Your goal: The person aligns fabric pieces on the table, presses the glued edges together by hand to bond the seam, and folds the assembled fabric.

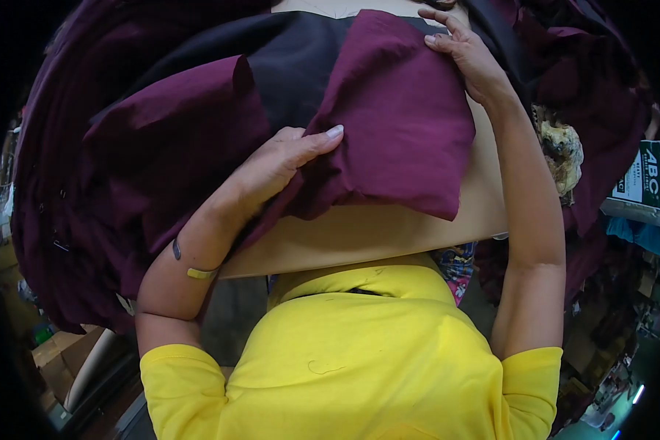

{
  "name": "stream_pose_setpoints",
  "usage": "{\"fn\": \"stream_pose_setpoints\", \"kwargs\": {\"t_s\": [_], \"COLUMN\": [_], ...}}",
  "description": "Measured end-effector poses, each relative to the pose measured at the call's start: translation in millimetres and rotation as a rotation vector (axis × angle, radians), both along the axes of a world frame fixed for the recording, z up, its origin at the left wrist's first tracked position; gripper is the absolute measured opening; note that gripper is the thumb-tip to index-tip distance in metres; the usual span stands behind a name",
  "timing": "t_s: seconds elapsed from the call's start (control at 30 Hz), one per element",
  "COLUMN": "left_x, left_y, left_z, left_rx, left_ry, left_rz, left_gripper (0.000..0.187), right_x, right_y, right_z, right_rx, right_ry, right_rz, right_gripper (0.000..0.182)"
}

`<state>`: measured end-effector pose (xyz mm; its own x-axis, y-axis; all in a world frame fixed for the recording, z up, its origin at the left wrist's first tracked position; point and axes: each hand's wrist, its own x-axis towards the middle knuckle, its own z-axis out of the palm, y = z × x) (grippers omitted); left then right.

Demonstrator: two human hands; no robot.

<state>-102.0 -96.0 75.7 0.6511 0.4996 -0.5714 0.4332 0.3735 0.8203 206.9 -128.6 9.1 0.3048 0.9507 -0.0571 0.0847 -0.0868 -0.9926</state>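
A maroon fabric piece [400,125] lies over a tan tabletop [345,238], its lower corner hanging free near the table's front edge. My left hand [290,158] is closed on its left side, thumb on top and the other fingers mostly hidden beneath the cloth. At the upper right edge of the same piece, my right hand [469,59] has its fingers stretched out and apart, the thumb tip touching the fabric. Black fabric [290,70] shows behind, between this piece and another maroon fold [183,110] to the left.
Heaped maroon cloth [59,183] drapes down the left side, and more maroon cloth [587,81] hangs at the right. A ragged pale bundle [562,158] sits beside my right forearm. Farther right is a green and white ABC box [642,180].
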Motion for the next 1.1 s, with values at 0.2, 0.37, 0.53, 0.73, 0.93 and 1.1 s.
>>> {"fn": "stream_pose_setpoints", "kwargs": {"t_s": [0.2,0.37,0.53,0.73,0.93,1.1], "left_x": [6,2,4,8,6,6], "left_y": [-4,1,-15,-26,-19,-16], "left_z": [-6,-8,-19,-23,-32,-20], "left_rx": [-0.161,-0.055,0.095,0.394,0.097,0.058], "left_ry": [-0.137,-0.076,-0.152,-0.157,-0.211,-0.227], "left_rz": [-0.063,-0.276,-0.251,-0.355,-0.130,-0.055], "left_gripper": [0.026,0.015,0.011,0.014,0.010,0.010], "right_x": [-34,-44,-41,-60,-41,-61], "right_y": [6,6,9,29,26,-24], "right_z": [15,26,38,55,35,57], "right_rx": [0.009,-0.035,0.022,0.144,0.081,0.003], "right_ry": [0.030,-0.113,-0.196,-0.459,-0.492,-0.715], "right_rz": [-0.098,-0.162,-0.042,-0.041,-0.195,-0.312], "right_gripper": [0.045,0.041,0.040,0.033,0.035,0.052]}}
